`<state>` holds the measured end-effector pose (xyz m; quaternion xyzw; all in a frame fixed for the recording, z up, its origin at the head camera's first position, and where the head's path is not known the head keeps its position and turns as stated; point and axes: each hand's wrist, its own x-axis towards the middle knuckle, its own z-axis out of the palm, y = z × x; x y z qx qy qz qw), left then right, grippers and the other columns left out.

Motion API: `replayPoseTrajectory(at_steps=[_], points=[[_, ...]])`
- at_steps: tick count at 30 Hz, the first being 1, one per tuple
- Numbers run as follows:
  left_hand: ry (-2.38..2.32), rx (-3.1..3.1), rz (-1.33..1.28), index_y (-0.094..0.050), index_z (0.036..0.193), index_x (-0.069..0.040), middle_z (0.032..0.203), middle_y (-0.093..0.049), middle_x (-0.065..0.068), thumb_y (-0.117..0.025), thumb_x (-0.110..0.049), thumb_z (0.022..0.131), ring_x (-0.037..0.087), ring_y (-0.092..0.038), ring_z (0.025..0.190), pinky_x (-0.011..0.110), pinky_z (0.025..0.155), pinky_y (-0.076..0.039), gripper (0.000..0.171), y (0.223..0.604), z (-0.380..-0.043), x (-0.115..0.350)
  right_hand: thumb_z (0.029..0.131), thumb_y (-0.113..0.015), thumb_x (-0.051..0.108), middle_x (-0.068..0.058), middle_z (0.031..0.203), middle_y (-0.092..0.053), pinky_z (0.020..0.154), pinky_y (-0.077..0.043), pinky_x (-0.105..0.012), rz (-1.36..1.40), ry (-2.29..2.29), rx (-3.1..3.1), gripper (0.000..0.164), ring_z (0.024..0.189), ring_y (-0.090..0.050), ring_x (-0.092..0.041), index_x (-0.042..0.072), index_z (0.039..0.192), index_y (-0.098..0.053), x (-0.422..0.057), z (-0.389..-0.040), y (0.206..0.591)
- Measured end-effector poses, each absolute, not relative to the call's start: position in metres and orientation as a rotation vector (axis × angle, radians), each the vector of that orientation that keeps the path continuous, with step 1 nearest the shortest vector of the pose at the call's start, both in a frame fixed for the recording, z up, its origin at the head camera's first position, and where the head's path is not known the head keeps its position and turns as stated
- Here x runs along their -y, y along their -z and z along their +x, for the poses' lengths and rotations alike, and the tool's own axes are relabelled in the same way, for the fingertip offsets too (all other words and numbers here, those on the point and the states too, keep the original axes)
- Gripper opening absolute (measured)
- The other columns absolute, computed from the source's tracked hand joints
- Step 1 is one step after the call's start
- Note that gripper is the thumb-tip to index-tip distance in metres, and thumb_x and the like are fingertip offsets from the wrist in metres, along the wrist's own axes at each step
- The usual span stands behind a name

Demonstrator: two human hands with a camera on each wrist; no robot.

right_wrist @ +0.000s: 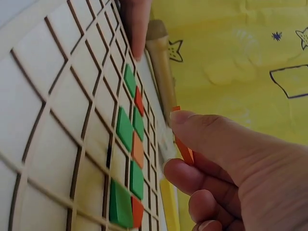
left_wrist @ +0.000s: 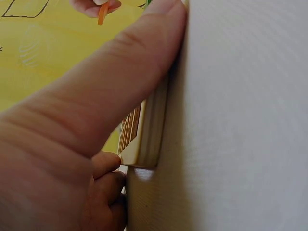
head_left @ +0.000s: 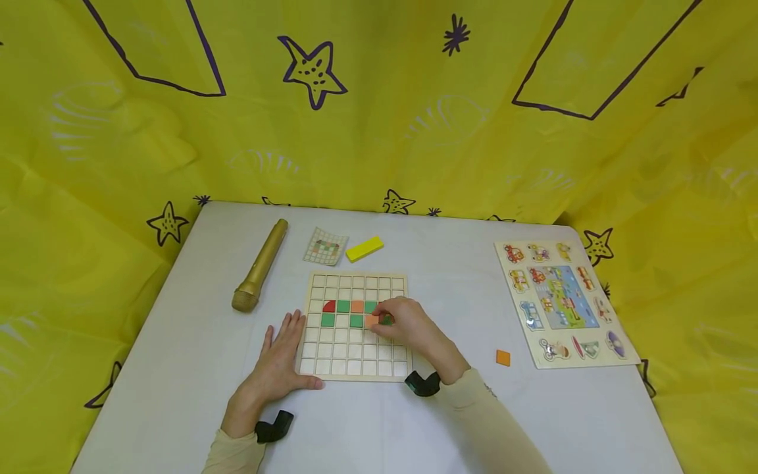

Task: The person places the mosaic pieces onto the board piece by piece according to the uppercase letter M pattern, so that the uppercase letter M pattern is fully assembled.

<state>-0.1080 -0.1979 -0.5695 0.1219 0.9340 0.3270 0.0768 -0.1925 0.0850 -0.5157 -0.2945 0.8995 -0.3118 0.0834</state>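
A wooden grid board [head_left: 355, 370] lies on the white table, with red, green and orange tiles in two of its rows. My left hand [head_left: 274, 363] rests at the board's lower left corner, fingers spread along the left side and thumb on the near edge. Above the grid, my right hand [head_left: 411, 326] pinches an orange square tile [right_wrist: 184, 150] between thumb and fingers. Beneath that hand, a green tile [right_wrist: 120, 204] sits beside a red tile [right_wrist: 137, 211] at the end of the rows. In the head view, the right hand partly hides these tiles.
Behind the board lie a pattern card [head_left: 326, 247] and a yellow block [head_left: 364, 249]. A gold microphone [head_left: 260, 266] is at the left. To the right are a loose orange tile [head_left: 503, 357] and a picture puzzle board [head_left: 533, 352]. A yellow curtain [head_left: 379, 145] surrounds the table.
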Motion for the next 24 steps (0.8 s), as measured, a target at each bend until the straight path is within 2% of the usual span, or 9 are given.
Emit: replayPoseTrajectory(at_steps=[7,14,18,24], points=[[-0.976,-2.795,0.369,-0.016,0.152,0.008,0.16,-0.011,0.021,-0.09,-0.052,0.057,0.036,-0.002,0.146,0.058,0.111,0.006,0.134,0.568,-0.107,0.2,0.086,-0.077,0.023,0.005,0.083,-0.066,0.074,-0.047,-0.027,-0.993,0.952,-2.634,0.019,0.08,-0.059,-0.018,0.008,0.096,-0.073,-0.051,-0.186,0.512],[-0.983,-2.788,0.375,-0.016,0.152,0.008,0.159,-0.011,0.022,-0.09,-0.05,0.058,0.037,-0.002,0.146,0.058,0.111,0.006,0.133,0.566,-0.106,0.198,0.085,-0.077,0.022,0.006,0.084,-0.065,0.072,-0.046,-0.018,-1.077,0.885,-2.628,0.018,0.079,-0.056,-0.01,0.008,0.095,-0.073,-0.027,-0.183,0.519],[-0.982,-2.795,0.389,-0.016,0.151,0.009,0.159,-0.011,0.022,-0.09,-0.049,0.058,0.037,-0.003,0.146,0.059,0.111,0.006,0.133,0.566,-0.106,0.198,0.084,-0.079,0.022,0.007,0.082,-0.066,0.07,-0.045,-0.016,-1.089,0.871,-2.634,0.017,0.077,-0.053,-0.007,0.008,0.093,-0.074,-0.019,-0.182,0.525],[-0.966,-2.804,0.401,-0.016,0.151,0.009,0.159,-0.011,0.022,-0.09,-0.051,0.058,0.037,-0.003,0.146,0.058,0.111,0.006,0.133,0.566,-0.106,0.199,0.083,-0.08,0.025,0.005,0.085,-0.069,0.073,-0.046,-0.017,-1.105,0.81,-2.678,0.022,0.075,-0.059,-0.003,0.007,0.094,-0.075,-0.009,-0.183,0.532]])
